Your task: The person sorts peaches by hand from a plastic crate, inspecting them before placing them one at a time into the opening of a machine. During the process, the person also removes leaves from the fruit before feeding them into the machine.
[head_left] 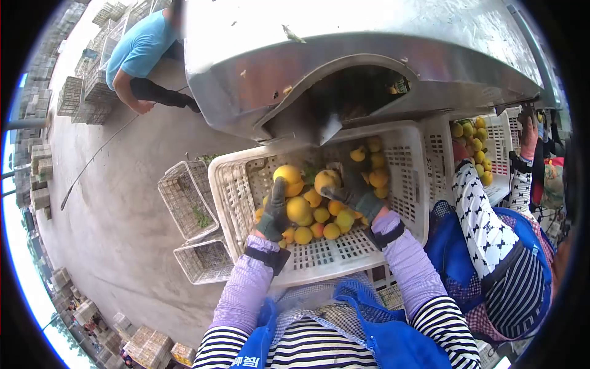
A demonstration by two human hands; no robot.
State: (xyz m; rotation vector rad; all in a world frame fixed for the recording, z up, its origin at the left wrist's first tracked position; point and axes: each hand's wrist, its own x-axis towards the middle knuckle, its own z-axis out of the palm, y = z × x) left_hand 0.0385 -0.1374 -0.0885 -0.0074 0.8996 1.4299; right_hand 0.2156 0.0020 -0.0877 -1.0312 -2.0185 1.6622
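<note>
A white plastic crate (335, 270) stands in front of me with several round yellow-orange fruits, which look like peaches (299, 209), on its slatted floor. My left hand (275, 212), in a dark glove, is at the left of the pile, its fingers closed against a large yellow peach (287, 174). Also gloved, my right hand (358, 195) reaches in from the right and grips another peach (327, 179) from its side. More peaches (378, 178) lie in the crate's far right corner, partly behind that hand.
A metal machine with a dark arched opening (344, 92) overhangs the crate's far side. Wire baskets (190, 200) sit on the floor at left. On the right, a co-worker's patterned sleeve (482, 221) reaches toward another fruit crate (501, 154). A person in blue (144, 52) bends at upper left.
</note>
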